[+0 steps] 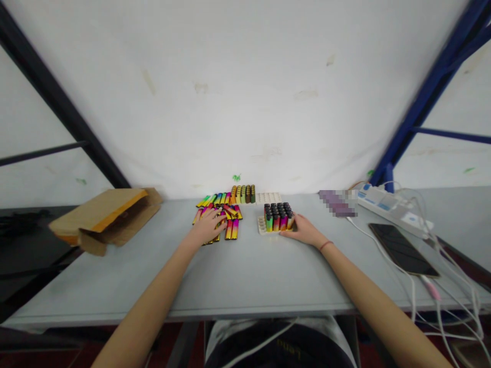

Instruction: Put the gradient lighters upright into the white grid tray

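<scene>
My left hand [209, 226] lies over a loose pile of shiny gold, pink and green lighter-sized cases [232, 229], fingers stretched out and partly covering them. Whether a fingertip pinches one is hard to see. A white holder tray [262, 226] stands to the right, filled with upright lighters [276, 217] with black tops; its left-end holes hold nothing. Around the right end of this tray my right hand [305, 229] is closed, thumb at the front and fingers behind. Behind the pile is a block of upright gold and dark cases [243, 193].
Another white holder tray [268, 198] lies near the wall. At left is an opened brown cardboard box [103, 214]. On the right are a black phone [402, 249], a blurred purple object [337, 203], a power strip [395, 209] and loose white cables [383, 249].
</scene>
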A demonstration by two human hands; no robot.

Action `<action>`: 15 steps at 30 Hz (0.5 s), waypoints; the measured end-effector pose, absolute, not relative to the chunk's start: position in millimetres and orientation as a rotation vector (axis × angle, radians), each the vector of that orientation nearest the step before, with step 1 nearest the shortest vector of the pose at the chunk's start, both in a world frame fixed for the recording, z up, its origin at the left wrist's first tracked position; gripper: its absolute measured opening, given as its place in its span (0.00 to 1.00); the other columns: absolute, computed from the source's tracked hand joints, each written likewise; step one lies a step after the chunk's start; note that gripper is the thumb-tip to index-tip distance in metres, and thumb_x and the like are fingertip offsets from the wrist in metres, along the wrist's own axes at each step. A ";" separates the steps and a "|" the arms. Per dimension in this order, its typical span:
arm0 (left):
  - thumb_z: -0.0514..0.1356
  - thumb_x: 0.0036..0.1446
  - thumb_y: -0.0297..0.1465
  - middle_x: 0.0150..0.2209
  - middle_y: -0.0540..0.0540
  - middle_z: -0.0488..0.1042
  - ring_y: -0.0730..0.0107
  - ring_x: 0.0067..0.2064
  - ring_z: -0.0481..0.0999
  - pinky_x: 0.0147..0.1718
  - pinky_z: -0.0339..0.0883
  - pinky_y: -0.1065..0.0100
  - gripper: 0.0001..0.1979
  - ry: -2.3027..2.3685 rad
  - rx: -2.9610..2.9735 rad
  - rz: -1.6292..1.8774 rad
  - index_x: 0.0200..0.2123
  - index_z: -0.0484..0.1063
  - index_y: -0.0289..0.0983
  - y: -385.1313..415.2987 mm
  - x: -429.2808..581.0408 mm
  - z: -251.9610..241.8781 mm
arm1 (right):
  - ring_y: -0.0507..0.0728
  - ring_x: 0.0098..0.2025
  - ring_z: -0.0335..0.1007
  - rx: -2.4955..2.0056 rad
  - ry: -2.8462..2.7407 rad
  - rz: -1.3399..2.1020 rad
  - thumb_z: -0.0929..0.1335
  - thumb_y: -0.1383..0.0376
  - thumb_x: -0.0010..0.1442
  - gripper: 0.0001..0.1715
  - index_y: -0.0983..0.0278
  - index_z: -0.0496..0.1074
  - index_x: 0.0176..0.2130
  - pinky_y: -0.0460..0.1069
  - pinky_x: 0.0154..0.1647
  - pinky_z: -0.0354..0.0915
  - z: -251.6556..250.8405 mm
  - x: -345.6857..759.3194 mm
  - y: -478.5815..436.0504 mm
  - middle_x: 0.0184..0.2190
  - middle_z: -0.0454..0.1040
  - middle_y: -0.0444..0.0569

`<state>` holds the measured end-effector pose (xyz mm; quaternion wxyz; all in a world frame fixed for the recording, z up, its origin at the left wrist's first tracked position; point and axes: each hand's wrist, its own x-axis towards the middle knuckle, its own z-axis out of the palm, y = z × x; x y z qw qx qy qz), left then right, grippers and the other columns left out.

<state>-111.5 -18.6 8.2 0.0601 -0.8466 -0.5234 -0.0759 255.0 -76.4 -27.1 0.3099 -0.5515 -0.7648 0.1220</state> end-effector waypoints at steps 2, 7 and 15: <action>0.52 0.64 0.39 0.60 0.41 0.68 0.52 0.62 0.64 0.63 0.50 0.45 0.19 -1.586 -2.560 -0.227 0.53 0.75 0.43 -10.6 -109.7 8.2 | 0.62 0.41 0.71 -1.465 -2.028 0.332 0.73 0.47 0.51 0.32 0.64 0.70 0.47 0.53 0.43 0.65 -27.1 254.9 -76.4 0.41 0.77 0.54; 0.50 0.65 0.37 0.54 0.42 0.73 0.53 0.57 0.68 0.59 0.54 0.46 0.18 -1.591 -2.541 -0.275 0.50 0.75 0.42 11.5 -106.5 7.0 | 0.62 0.42 0.71 -1.453 -2.034 0.356 0.73 0.48 0.51 0.33 0.64 0.69 0.49 0.54 0.47 0.65 -25.1 253.8 -77.0 0.42 0.77 0.54; 0.56 0.55 0.54 0.58 0.37 0.69 0.51 0.60 0.67 0.60 0.59 0.54 0.33 -1.530 -2.692 -0.351 0.53 0.74 0.37 21.6 -151.1 9.8 | 0.63 0.42 0.72 -1.466 -2.033 0.335 0.73 0.48 0.50 0.33 0.64 0.69 0.49 0.53 0.45 0.65 -23.4 252.8 -77.4 0.42 0.77 0.54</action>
